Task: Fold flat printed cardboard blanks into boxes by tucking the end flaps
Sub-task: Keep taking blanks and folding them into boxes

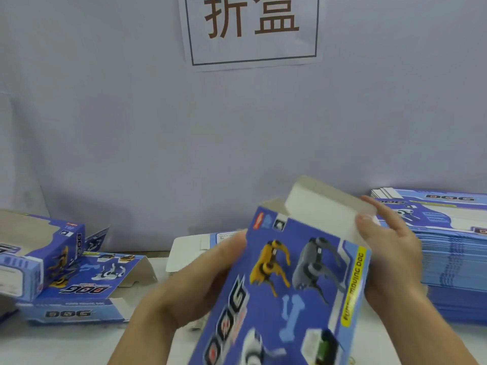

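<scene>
I hold a blue printed box (290, 291) with robot dogs on its face, tilted up in the middle of the view above the table. My left hand (189, 288) grips its left side, fingers behind the panel. On the right side, my right hand (390, 248) holds the box, with fingers pressing on the white end flap (324, 214) that stands open at the far end. The near end runs out of frame.
A tall stack of flat blue blanks (453, 259) sits at the right. Folded boxes (39, 256) and an open one (87, 291) lie at the left. A white flat blank (187, 254) lies behind my hands. A paper sign (250, 30) hangs on the grey wall.
</scene>
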A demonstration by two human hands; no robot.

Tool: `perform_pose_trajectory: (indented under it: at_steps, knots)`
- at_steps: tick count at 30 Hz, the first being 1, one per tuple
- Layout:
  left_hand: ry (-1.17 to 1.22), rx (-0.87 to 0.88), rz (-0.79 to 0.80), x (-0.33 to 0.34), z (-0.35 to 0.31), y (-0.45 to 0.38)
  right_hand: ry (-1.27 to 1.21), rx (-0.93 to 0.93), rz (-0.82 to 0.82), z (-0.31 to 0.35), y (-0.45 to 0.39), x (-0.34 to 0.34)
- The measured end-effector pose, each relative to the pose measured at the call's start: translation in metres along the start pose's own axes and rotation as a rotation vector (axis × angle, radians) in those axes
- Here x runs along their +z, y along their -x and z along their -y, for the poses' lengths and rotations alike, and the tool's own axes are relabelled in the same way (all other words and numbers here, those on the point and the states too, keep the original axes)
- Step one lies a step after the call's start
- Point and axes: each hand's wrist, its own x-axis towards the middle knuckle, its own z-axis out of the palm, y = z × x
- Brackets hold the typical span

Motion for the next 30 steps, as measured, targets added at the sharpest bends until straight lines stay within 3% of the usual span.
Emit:
perform_pose_trajectory:
  at_steps: [4,7,9,12,13,17,19,21,23,25,27,30]
  knots:
    - [-0.342,-0.165,0.372,-0.001,-0.002,0.009,-0.056,0.049,-0.085,0.009,-0.005,-0.011]
    - [-0.371,-0.126,0.349,-0.002,0.002,0.008,-0.081,0.112,-0.101,0.011,-0.005,-0.018]
    - [-0.293,0.017,0.165,-0.004,0.0,0.005,-0.07,0.139,-0.128,0.01,-0.008,-0.021]
    - [0.173,0.407,-0.452,-0.03,-0.002,0.006,-0.048,0.148,-0.123,0.008,-0.008,-0.019]
    - [0.307,0.48,-0.555,-0.042,-0.003,0.009,-0.047,0.146,-0.108,0.006,-0.008,-0.018]
    - [0.374,0.477,-0.674,-0.063,0.001,0.017,-0.007,0.136,-0.045,-0.003,-0.007,-0.013]
    - [0.21,0.391,-0.714,-0.052,0.009,0.008,0.033,0.142,-0.015,-0.007,-0.007,-0.011]
    - [-0.187,0.264,-0.685,-0.039,0.021,-0.003,0.075,0.15,0.003,-0.011,-0.009,-0.011]
    - [-0.632,0.094,-0.552,-0.033,0.038,-0.014,0.117,0.163,0.016,-0.015,-0.011,-0.012]
    - [-0.928,-0.12,-0.372,-0.03,0.057,-0.02,0.171,0.175,0.047,-0.019,-0.012,-0.012]
    - [-1.087,-0.257,-0.276,-0.028,0.07,-0.024,0.243,0.184,0.09,-0.022,-0.011,-0.01]
    - [-1.123,-0.289,-0.28,-0.031,0.074,-0.029,0.373,0.179,0.154,-0.028,-0.01,-0.008]
